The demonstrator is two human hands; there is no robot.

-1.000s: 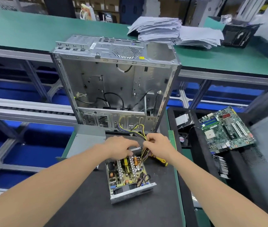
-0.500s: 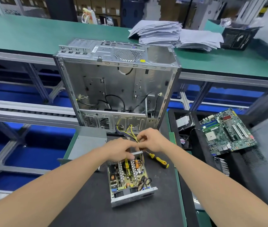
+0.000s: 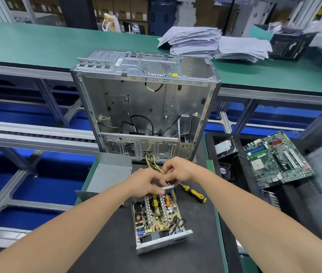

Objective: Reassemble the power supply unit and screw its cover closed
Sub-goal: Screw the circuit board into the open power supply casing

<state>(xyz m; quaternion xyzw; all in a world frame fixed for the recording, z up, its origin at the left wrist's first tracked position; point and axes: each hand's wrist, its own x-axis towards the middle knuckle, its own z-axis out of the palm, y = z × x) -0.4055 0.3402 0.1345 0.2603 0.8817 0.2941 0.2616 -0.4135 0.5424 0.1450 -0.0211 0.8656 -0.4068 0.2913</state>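
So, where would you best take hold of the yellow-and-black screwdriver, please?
Take the yellow-and-black screwdriver by its thick handle, from the right and above: it lies flat on the black mat, handle end free and pointing right, while the thin shaft runs toward the right hand.

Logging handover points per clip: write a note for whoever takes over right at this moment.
Left hand: fingers curled at the far rim of the power supply unit; what it holds is hidden. Right hand: pinches the wire bundle there.
Off, left of the unit: cover; right of it: screwdriver.
Done: board sits in the unit.
To do: tuck wires, fit cover, drive screws.
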